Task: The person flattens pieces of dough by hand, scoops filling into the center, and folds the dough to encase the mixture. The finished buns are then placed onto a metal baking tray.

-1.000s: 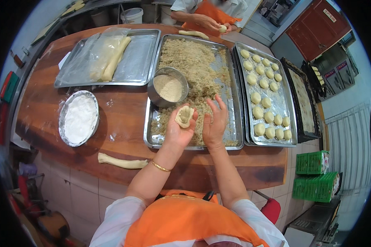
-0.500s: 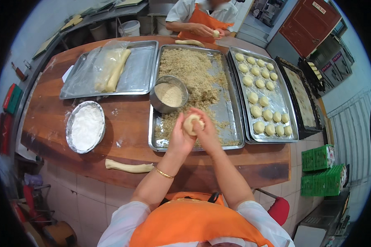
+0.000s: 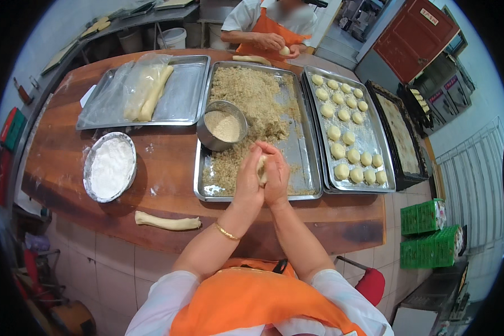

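Left hand (image 3: 247, 180), right hand (image 3: 276, 178) cup dough ball (image 3: 261, 168), apparently.

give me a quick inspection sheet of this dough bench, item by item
surface: brown wooden counter, dusted with flour near the bowl
job's things: dough piece pressed between both palms, over the crumb filling tray; metal cup of filling on that tray; tray of shaped dough balls to the right
clutter: flour bowl; dough log near the front edge; tray with plastic-covered dough
grippers: left hand and right hand cupped together around the dough
cables: nothing seen
surroundings: a second person across the counter holding dough; green crates on the floor; red door
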The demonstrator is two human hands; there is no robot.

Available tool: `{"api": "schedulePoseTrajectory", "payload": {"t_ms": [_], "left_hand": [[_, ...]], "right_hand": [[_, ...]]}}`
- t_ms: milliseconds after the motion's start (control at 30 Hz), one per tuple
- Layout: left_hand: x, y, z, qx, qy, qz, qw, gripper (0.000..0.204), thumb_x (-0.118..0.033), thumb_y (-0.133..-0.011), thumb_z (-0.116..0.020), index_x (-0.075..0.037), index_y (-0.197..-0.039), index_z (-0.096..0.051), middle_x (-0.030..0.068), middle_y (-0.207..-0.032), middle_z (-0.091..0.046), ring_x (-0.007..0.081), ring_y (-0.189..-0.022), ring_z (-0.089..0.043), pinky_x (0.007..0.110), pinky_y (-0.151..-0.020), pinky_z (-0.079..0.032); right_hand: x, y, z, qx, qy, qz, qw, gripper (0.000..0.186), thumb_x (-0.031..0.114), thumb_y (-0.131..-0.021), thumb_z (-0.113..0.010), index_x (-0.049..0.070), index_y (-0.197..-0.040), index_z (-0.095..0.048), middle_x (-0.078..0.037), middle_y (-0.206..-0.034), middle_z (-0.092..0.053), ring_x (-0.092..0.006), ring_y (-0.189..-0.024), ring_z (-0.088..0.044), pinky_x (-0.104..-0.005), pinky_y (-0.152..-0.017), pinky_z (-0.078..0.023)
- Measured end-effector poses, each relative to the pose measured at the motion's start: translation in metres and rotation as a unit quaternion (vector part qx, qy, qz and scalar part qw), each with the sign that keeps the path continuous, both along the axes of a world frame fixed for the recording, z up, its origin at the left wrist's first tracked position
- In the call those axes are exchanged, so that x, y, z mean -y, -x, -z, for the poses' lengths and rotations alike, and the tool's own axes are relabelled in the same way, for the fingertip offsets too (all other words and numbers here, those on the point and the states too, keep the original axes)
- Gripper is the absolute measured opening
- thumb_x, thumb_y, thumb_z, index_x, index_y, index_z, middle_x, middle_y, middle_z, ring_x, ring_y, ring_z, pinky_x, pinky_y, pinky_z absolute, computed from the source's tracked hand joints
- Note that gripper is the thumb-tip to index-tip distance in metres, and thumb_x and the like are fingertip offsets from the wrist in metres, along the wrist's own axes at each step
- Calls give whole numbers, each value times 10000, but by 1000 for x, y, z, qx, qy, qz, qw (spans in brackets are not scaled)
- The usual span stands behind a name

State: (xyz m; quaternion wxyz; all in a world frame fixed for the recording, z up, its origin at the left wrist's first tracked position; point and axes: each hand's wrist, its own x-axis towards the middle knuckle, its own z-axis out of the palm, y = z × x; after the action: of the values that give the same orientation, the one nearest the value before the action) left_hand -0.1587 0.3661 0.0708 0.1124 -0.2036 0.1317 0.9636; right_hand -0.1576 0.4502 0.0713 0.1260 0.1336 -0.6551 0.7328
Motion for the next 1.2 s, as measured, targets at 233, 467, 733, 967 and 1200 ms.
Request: {"api": "schedulePoseTrajectory", "payload": {"t_ms": [233,467,733,967,1200], "left_hand": [[18,1,9,-29,107,-14,994,239,-351,-981,-638,-126,-913,-592,30,-784,-640,147,-655,-624,237,-466,-437],[19,-3,0,-96,119,12,988,160,-293,-1003,-608,-142,-1055,-607,-13,-898,-625,103,-747,-617,262,-540,-494],[17,-20,-11,-120,142,-12,982,195,-334,-993,-638,-140,-1015,-623,-12,-877,-625,119,-749,-618,273,-560,-506],[33,-56,-42,-239,18,135,961,375,-370,-1099,-355,-126,-1372,-437,44,-1268,-541,163,-1142,-560,343,-915,-506],[19,-71,-45,-314,82,68,943,456,-300,-1078,-451,-145,-1495,-353,23,-1422,-477,162,-1336,-467,362,-1110,-424]], "right_hand": [[-20,8,-12,30,-23,-68,997,605,427,-1004,-508,23,-1449,-444,-161,-1419,-517,-248,-1312,-489,-373,-1087,-378],[-20,-3,-24,126,-11,-206,970,586,230,-947,-573,35,-1478,-422,-85,-1451,-488,-215,-1326,-470,-350,-1109,-358],[-22,-19,-43,38,-141,-254,956,693,214,-881,-679,57,-1493,-397,-107,-1483,-469,-227,-1378,-428,-366,-1125,-351],[-32,-31,-79,-159,-390,-144,896,663,380,-858,-739,71,-1393,-498,-150,-1485,-474,-333,-1433,-381,-471,-1185,-278],[-21,-43,-74,-243,-361,-48,899,483,278,-885,-709,68,-1298,-572,-128,-1306,-631,-317,-1334,-495,-485,-1153,-318]]}}
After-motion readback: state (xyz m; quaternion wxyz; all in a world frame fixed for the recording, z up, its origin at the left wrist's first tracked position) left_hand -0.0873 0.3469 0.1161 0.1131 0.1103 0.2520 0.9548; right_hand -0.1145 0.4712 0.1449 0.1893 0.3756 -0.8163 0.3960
